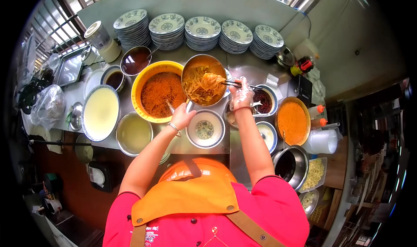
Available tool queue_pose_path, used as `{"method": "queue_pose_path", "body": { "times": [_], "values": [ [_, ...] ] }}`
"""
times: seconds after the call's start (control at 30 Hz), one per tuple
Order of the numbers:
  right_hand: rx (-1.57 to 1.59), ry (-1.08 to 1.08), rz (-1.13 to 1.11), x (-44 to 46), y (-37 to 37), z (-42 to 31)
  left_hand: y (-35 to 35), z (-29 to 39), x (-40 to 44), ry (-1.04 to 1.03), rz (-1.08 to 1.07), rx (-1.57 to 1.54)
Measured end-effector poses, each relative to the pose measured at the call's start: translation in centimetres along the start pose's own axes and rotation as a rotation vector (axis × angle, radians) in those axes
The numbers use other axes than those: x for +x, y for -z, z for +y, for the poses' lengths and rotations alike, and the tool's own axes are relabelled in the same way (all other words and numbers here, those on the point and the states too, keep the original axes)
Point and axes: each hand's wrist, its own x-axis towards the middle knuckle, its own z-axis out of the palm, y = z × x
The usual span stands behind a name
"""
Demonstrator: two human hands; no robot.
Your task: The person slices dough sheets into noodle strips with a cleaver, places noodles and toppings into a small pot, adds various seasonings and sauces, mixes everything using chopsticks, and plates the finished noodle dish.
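Note:
My left hand [183,117] grips the handle of a metal saucepan [204,59], which is tilted so its inside faces me. Noodle-like strands [200,87] coated in reddish-orange sauce lie in the pan. In a clear plastic glove, my right hand [241,95] is closed around a pair of dark chopsticks [236,83]. Their tips hold a clump of the strands at the pan's right side. Just below the pan stands a blue-rimmed white bowl [205,129], its patterned bottom showing.
Left of the pan sits a yellow basin [138,73] of reddish-brown crumbly food. Stacks of patterned plates [202,28] line the back wall. A bowl of pale liquid [101,113] stands left, a pot of orange sauce [292,123] right. A blender [102,42] occupies the back left.

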Motion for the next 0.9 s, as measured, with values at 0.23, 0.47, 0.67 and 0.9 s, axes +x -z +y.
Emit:
{"method": "queue_pose_path", "body": {
  "times": [0.23, 0.47, 0.67, 0.9],
  "values": [
    [0.024, -0.053, -0.036, 6.5, -1.2, 1.4, -2.8, -0.2, 4.6, -0.171, 0.234, 0.401],
    [0.023, -0.027, -0.075, 8.8, -1.2, 3.9, -3.7, 1.6, 5.3, -0.166, 0.27, 0.554],
    [-0.055, -0.014, -0.002, 9.2, 0.0, 4.5, -4.1, 1.7, 5.8, -0.212, 0.292, 0.66],
    [-0.218, 0.102, 0.058, 11.3, 3.3, 5.8, -4.2, 2.4, 6.4, -0.281, 0.333, 0.756]
  ]
}}
